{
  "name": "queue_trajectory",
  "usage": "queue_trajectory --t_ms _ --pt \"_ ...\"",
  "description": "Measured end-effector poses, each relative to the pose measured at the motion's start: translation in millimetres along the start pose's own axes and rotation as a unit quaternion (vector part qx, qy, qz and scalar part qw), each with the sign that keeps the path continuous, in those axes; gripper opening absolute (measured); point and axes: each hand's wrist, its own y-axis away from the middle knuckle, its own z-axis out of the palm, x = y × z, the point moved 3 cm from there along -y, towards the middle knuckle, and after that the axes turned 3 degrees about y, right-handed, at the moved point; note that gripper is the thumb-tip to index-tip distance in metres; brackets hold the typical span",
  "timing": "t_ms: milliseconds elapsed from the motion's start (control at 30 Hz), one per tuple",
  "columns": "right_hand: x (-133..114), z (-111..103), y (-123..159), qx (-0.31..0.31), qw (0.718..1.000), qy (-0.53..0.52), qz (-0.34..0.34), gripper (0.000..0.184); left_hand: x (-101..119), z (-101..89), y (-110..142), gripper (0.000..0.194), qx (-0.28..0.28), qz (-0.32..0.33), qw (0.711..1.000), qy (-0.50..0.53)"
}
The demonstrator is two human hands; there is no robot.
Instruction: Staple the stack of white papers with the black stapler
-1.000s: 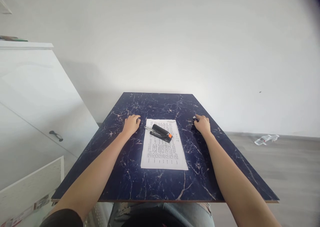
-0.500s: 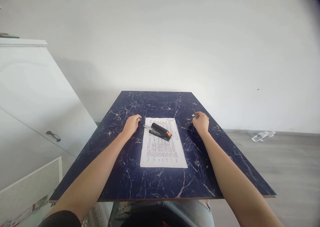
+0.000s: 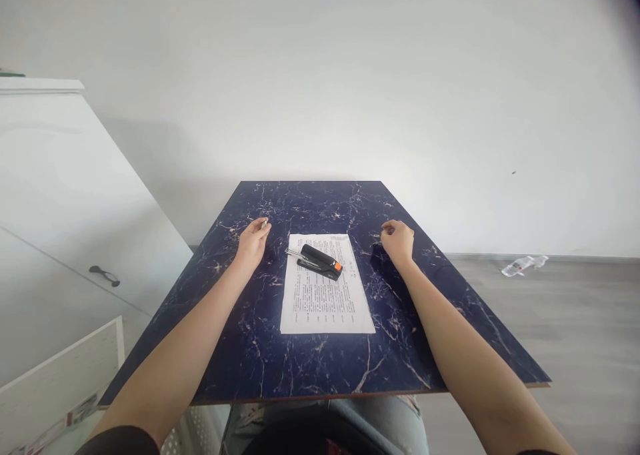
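My left hand (image 3: 252,243) is raised over the table, left of the paper, with its fingertips pinched on a small pale strip (image 3: 264,224); it could be staples, but it is too small to tell. To the right of the paper, my right hand (image 3: 398,241) has its fingers curled together; whatever they hold, if anything, is hidden. Between the hands lies a black stapler (image 3: 323,261) with an orange patch, resting aslant on the printed paper (image 3: 327,308). A thin metal part sticks out of its left end. Neither hand touches the stapler or the paper.
The dark blue marbled table (image 3: 240,368) stands against a white wall (image 3: 320,95). To the left is a white cabinet (image 3: 60,175) with a dark handle (image 3: 104,275). Clear crumpled plastic (image 3: 524,265) lies on the grey floor at the right.
My left hand has moved up and left, and the small pale strip now shows in its fingers. The white bit seen at my right fingertips before is out of sight.
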Motion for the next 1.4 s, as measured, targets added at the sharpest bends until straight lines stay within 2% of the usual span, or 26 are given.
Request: queue_trajectory --t_ms 100,167,267,300,367,467,533,667,733,833,933,1000,1067,1200,1333,1400 --pt "-3 0 0 -0.003 1.000 -0.007 -0.016 0.028 5 8.7 9 0.029 -0.046 0.021 0.998 -0.038" --pt "-6 0 0 -0.004 0.999 -0.014 -0.030 0.027 10 15.5 17 0.033 -0.096 0.037 0.991 -0.089" --pt "-15 2 2 -0.020 0.997 -0.034 -0.069 0.027 18 24.4 28 0.028 -0.208 0.061 0.948 -0.234" --pt "-18 3 3 -0.028 0.995 -0.039 -0.082 0.027 19 25.3 29 0.026 -0.227 0.067 0.934 -0.267" --pt "-24 6 6 -0.044 0.992 -0.043 -0.108 0.027 21 23.6 28 0.026 -0.222 0.077 0.931 -0.281" --pt "-32 10 10 -0.060 0.988 -0.049 -0.135 0.026 20 18.5 23 0.028 -0.171 0.097 0.947 -0.253" --pt "-37 11 13 -0.074 0.985 -0.060 -0.147 0.025 17 17.3 21 0.027 -0.155 0.086 0.954 -0.242" --pt "-56 9 23 -0.091 0.977 -0.114 -0.158 0.021 12 23.9 26 0.030 -0.184 0.033 0.961 -0.202" --pt "-74 5 33 -0.107 0.966 -0.167 -0.169 0.019 14 29.1 30 0.034 -0.209 0.035 0.959 -0.190" --pt "-107 1 53 -0.181 0.938 -0.220 -0.199 0.017 18 34.1 35 0.039 -0.243 0.057 0.943 -0.221" --pt "-134 0 75 -0.260 0.915 -0.199 -0.236 0.035 20 33.7 35 0.043 -0.242 0.074 0.936 -0.246" --pt "-143 2 85 -0.290 0.904 -0.172 -0.261 0.047 21 32.0 34 0.043 -0.229 0.080 0.938 -0.246" --pt "-146 5 92 -0.310 0.897 -0.146 -0.280 0.043 21 31.3 34 0.042 -0.226 0.085 0.937 -0.254" --pt "-143 11 95 -0.329 0.897 -0.111 -0.272 0.014 22 34.4 39 0.037 -0.261 0.090 0.917 -0.290" --pt "-141 12 94 -0.325 0.901 -0.113 -0.265 0.010 24 38.1 44 0.045 -0.288 0.058 0.905 -0.308" --pt "-141 11 93 -0.324 0.901 -0.115 -0.265 0.010 25 39.8 46 0.041 -0.300 0.067 0.889 -0.338"
